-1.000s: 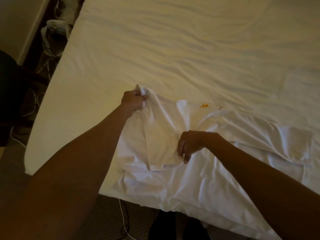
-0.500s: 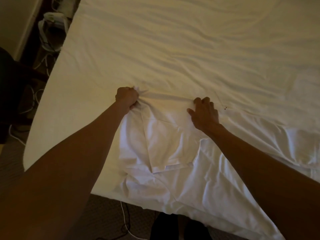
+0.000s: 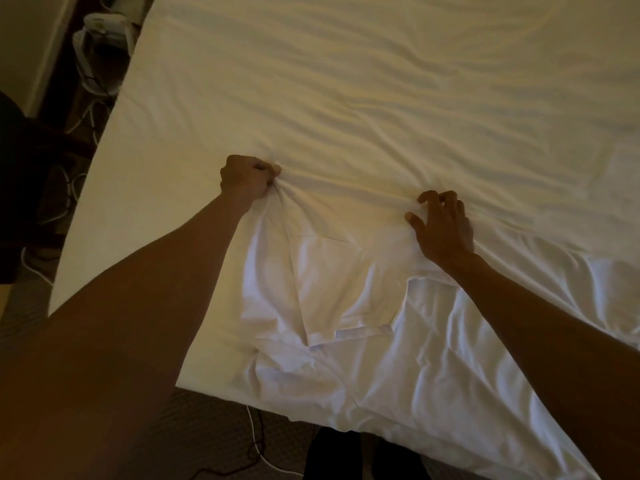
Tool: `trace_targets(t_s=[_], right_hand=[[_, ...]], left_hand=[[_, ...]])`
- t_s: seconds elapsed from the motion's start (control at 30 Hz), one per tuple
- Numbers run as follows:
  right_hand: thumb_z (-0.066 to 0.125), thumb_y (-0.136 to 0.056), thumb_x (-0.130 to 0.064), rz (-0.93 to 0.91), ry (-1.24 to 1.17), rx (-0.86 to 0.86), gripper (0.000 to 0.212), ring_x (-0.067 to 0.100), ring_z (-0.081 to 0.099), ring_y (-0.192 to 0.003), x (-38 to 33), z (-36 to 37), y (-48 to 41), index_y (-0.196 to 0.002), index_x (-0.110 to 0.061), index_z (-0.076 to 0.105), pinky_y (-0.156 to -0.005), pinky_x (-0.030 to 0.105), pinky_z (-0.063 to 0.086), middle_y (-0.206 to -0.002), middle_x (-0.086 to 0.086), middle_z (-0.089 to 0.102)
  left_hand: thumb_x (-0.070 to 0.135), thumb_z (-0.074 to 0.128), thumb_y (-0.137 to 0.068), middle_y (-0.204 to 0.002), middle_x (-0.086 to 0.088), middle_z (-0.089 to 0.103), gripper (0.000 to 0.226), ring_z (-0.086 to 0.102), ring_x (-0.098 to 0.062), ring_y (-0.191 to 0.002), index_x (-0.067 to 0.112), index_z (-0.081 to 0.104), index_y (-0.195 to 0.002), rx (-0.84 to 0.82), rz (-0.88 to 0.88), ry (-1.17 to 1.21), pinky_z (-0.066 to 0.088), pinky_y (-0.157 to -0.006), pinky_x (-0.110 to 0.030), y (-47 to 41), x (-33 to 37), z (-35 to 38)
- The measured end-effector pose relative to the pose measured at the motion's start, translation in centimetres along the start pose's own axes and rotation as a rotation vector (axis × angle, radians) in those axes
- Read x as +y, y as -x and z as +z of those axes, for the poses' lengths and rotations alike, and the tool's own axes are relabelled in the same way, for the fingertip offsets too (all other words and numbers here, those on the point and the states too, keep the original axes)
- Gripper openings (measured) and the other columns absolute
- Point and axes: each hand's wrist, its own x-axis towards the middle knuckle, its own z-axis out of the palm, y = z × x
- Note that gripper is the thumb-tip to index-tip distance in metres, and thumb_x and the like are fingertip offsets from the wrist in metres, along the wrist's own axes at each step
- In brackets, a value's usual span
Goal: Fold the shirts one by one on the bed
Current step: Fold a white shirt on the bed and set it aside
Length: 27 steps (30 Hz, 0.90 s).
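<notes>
- Nearest, below both hands, a thin white cable (image 3: 254, 424) is trailing over the dark floor (image 3: 194, 431) by the bed's edge.
- Between that edge and the hands, the white shirt (image 3: 346, 289) is lying rumpled. It is thin, soft cloth, creasing every way, with one flap doubled over below the left hand.
- The left hand (image 3: 247, 178) is closing in a fist round the shirt's far corner, and puckers are fanning out from it.
- The right hand (image 3: 441, 226), well apart from it, is pinching the far edge between curled fingers and thumb.
- The folding seems to be just starting. The shirt is being pulled flat, no tidy fold is showing, and no finished pile is in view.
- Beyond the hands, the bed (image 3: 381, 81) is spreading out in a cream sheet with soft ripples.
</notes>
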Motion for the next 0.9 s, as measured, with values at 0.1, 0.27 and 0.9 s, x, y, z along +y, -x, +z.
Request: trace_targets(t_s=[0.1,0.27,0.9], right_hand=[[0.058,-0.096,-0.036,0.005,-0.041,0.040,0.034,0.035,0.047,-0.117,0.3,0.0,0.3,-0.121,-0.014,0.053,-0.088,0.048,0.046,-0.127,0.014,0.046],[0.054,-0.096,-0.018,-0.137,-0.128,0.290,0.024,0.031,0.052,-0.110,2.3,-0.3,2.5,-0.119,-0.012,0.053,-0.084,0.045,0.048,-0.127,0.011,0.047],[0.053,-0.097,-0.044,0.452,-0.090,0.248,0.049,0.037,0.040,-0.130,31.5,-7.8,8.0,-0.138,-0.015,0.048,-0.103,0.048,0.035,-0.146,0.015,0.040]], left_hand=[[0.037,0.077,-0.082,-0.096,-0.005,0.070,0.027,0.063,-0.024,-0.097,0.016,0.069,-0.097,0.192,0.272,-0.266,0.045,-0.076,-0.030,2.1,0.0,0.1],[0.025,0.054,-0.090,-0.106,-0.012,0.061,0.026,0.058,-0.034,-0.100,0.013,0.063,-0.112,0.239,0.834,-0.332,0.049,-0.082,-0.045,8.4,0.5,6.3],[0.023,0.047,-0.087,-0.145,-0.009,0.049,0.053,0.040,-0.033,-0.138,0.015,0.052,-0.140,-0.076,1.141,-0.628,0.030,-0.112,-0.055,21.4,4.4,25.0]])
